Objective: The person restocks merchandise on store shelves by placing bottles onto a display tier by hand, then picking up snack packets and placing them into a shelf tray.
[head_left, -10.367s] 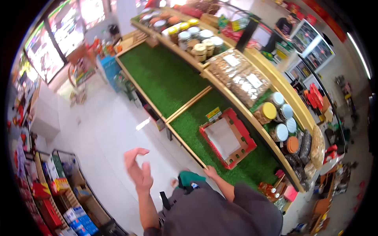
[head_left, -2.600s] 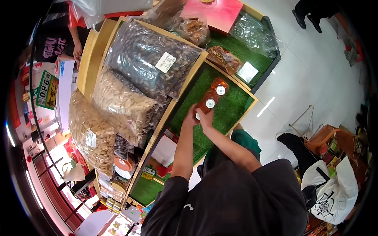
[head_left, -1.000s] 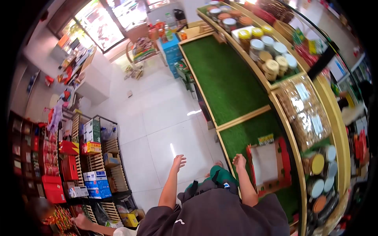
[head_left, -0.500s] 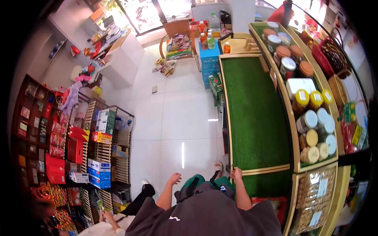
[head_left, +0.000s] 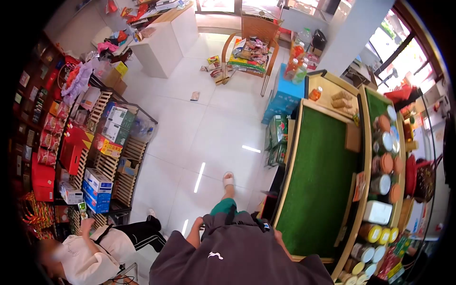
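Note:
My left hand (head_left: 197,223) hangs beside my hip, next to the hem of my dark shirt (head_left: 237,247). Its fingers are small and mostly turned from sight, and nothing is seen in it. Close to the front left edge of the wooden display stand (head_left: 290,164) is my right hand (head_left: 278,235), partly covered by the shirt. Whether it touches the stand I cannot tell, as its fingers are hidden. Green artificial turf (head_left: 316,180) lines the stand. One sandalled foot (head_left: 228,179) is forward on the tiled floor.
Lidded jars (head_left: 381,184) fill the raised shelf at right. Blue boxes (head_left: 280,97) and green cartons (head_left: 277,133) stand left of the stand. A chair (head_left: 251,52) holds packets. Another person (head_left: 95,247) sits at lower left beside slatted shelves (head_left: 126,171), holding a phone (head_left: 83,210).
The view has turned and moved forward. My foot has stepped ahead. My left hand has drawn back against my side, and my right hand has dropped partly behind the shirt. The other person shows more fully.

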Tool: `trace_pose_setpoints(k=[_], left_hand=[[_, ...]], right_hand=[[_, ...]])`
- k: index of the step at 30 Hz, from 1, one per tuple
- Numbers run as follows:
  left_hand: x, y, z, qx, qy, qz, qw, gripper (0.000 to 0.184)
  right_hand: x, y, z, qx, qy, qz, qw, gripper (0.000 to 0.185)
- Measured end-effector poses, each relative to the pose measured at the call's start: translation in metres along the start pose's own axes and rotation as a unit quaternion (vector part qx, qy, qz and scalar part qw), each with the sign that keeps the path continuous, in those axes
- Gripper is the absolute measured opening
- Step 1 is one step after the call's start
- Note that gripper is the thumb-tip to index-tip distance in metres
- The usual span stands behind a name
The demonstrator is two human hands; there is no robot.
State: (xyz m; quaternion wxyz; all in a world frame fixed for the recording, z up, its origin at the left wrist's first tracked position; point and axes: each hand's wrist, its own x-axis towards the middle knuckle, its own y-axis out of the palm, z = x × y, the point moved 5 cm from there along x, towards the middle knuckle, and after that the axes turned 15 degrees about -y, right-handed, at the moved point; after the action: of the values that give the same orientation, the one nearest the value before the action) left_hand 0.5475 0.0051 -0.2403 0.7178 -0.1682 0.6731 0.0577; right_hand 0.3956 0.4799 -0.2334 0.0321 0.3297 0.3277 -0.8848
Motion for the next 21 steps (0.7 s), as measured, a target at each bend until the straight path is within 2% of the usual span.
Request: trace_pose_setpoints(k=[2,4,5,6,7,8,10,12,15,18,21], left_hand=[[-0.002,-0.021,-0.033,-0.013,-0.034,0.003,0.999,0.039],[-0.001,-0.037,-0.090,-0.008,-0.013,-0.002,1.000,0.040],[0.001,-0.046,-0.115,-0.006,0.002,-0.010,1.000,0.040],[0.002,-0.056,-0.152,0.032,0.029,-0.011,0.999,0.041],[-0.004,-0.062,-0.187,0.034,0.044,-0.046,0.997,0.042],[-0.006,-0.066,-0.225,0.038,0.071,-0.048,0.996,0.041],[-0.018,-0.064,-0.308,0.019,0.132,-0.044,0.990,0.041],[-0.041,-0.046,-0.391,-0.002,0.197,-0.031,0.980,0.040],[-0.089,-0.010,-0.492,0.016,0.275,-0.007,0.961,0.039],[-0.108,0.034,-0.563,0.044,0.268,0.037,0.962,0.038],[-0.114,0.068,-0.612,0.081,0.237,0.033,0.968,0.039]], right_hand=[[0.050,0.010,0.026,-0.111,-0.094,0.030,0.989,0.038],[0.085,0.012,0.110,0.075,-0.062,0.051,0.994,0.035],[0.088,0.003,0.175,0.180,-0.041,0.038,0.982,0.032],[0.121,0.005,0.196,0.187,-0.059,0.009,0.980,0.029],[0.133,0.000,0.239,0.261,-0.011,0.058,0.964,0.022],[0.144,-0.006,0.283,0.259,-0.054,0.011,0.964,0.022],[0.168,-0.015,0.354,0.227,-0.102,-0.002,0.969,0.029],[0.200,-0.016,0.395,0.251,-0.116,0.014,0.961,0.033],[0.234,-0.010,0.443,0.324,-0.078,0.034,0.942,0.040],[0.297,0.006,0.465,0.403,-0.023,0.085,0.911,0.049],[0.357,0.024,0.489,0.565,0.084,0.080,0.817,0.051]])
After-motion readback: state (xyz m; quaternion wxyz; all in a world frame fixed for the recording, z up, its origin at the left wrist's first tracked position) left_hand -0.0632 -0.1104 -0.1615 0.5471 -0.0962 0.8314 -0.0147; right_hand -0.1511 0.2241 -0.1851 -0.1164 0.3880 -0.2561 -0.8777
